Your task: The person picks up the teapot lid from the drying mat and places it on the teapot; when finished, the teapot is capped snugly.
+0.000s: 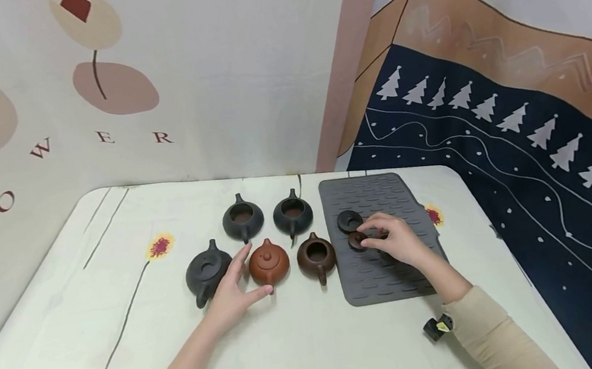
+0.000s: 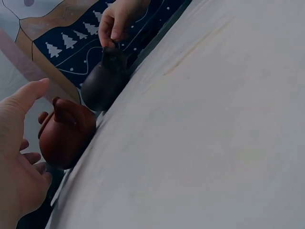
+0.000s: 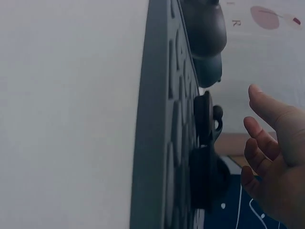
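Open table point(image 1: 293, 355) nearest us gives withdrawal room.
Left hand point(image 1: 232, 297), wide, stands beside the lidded red teapot point(image 1: 269, 268); contact unclear. Right hand point(image 1: 398, 240), fingers parted, is at the brown lid point(image 1: 355, 241) on the grey mat point(image 1: 363, 291); we'd pinch it centrally and lift straight up, clear of the black lid point(image 1: 345, 222) just beyond.

Head view bright, even; wrist views dim

Left hand point(image 1: 230, 296), right hand point(image 1: 398, 240) over tabletop point(image 1: 293, 349).
Thumbs apart from fingers: left spread wide, right loosely bent and nearer tabletop's right edge.
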A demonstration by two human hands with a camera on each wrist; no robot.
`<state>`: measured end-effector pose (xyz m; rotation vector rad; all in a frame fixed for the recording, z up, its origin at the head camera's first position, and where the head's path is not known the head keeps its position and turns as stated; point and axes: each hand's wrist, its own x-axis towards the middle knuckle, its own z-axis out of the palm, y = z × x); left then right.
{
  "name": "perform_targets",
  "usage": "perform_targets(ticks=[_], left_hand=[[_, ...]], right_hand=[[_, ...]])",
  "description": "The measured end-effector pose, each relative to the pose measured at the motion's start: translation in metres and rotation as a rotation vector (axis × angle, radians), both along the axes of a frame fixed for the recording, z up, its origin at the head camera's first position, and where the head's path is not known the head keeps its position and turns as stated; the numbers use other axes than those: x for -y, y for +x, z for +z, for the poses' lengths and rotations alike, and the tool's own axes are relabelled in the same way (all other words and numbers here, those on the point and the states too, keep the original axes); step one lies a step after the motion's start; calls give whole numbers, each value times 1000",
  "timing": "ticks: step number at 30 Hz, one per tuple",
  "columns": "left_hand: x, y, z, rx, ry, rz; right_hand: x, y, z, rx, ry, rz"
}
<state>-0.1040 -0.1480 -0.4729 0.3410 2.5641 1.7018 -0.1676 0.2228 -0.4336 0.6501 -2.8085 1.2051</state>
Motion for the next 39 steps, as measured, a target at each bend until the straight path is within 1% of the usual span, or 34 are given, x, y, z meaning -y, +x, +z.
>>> perform_targets(ticks=[6, 11, 15, 17, 22, 24, 27, 33, 39], left_hand=[[-3, 3, 11, 13, 67, -10], [-10, 5, 20, -21, 132, -39], [-20, 6, 27, -48, 166, -63], [-26, 9, 39, -52, 168, -74], [-35, 11, 41, -56, 142, -64], [-36, 8, 32, -59, 123, -50], [-38, 9, 33, -61, 104, -39], [-44, 8, 36, -74, 120, -40], [-53, 7, 37, -78, 153, -73]], right_hand=[[-6, -6, -3, 30, 10, 13], [-10, -12, -8, 52, 13, 20], [-11, -16, -12, 62, 17, 22], [-12, -18, -13, 67, 19, 24], [-10, -21, -14, 85, 15, 22], [-9, -21, -15, 87, 16, 22], [-9, -22, -17, 83, 22, 24], [-6, -23, -18, 70, 26, 21], [-3, -23, -17, 84, 24, 13]])
